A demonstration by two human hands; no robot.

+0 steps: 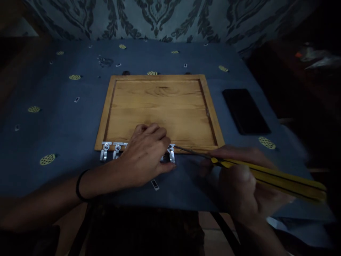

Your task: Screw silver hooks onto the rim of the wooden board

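Observation:
A wooden board with a raised border (160, 110) lies flat on the cloth-covered table. Several silvery metal hooks (106, 151) line its near edge, some of them hidden behind my left hand. My left hand (145, 154) rests over that edge with curled fingers, its thumb and forefinger closed around the rightmost metal hook (172, 154). In my right hand (242, 185) is a screwdriver with a yellow and black handle (271, 176), held nearly level. The thin shaft points left, and its tip meets the rightmost hook near the board's edge.
To the right of the board lies a black phone (246, 111). A dark blue tablecloth (61, 124) with yellow pineapple prints covers the table. Small dark metal pieces (105, 61) sit near the back left. Patterned fabric (157, 17) rises behind the table.

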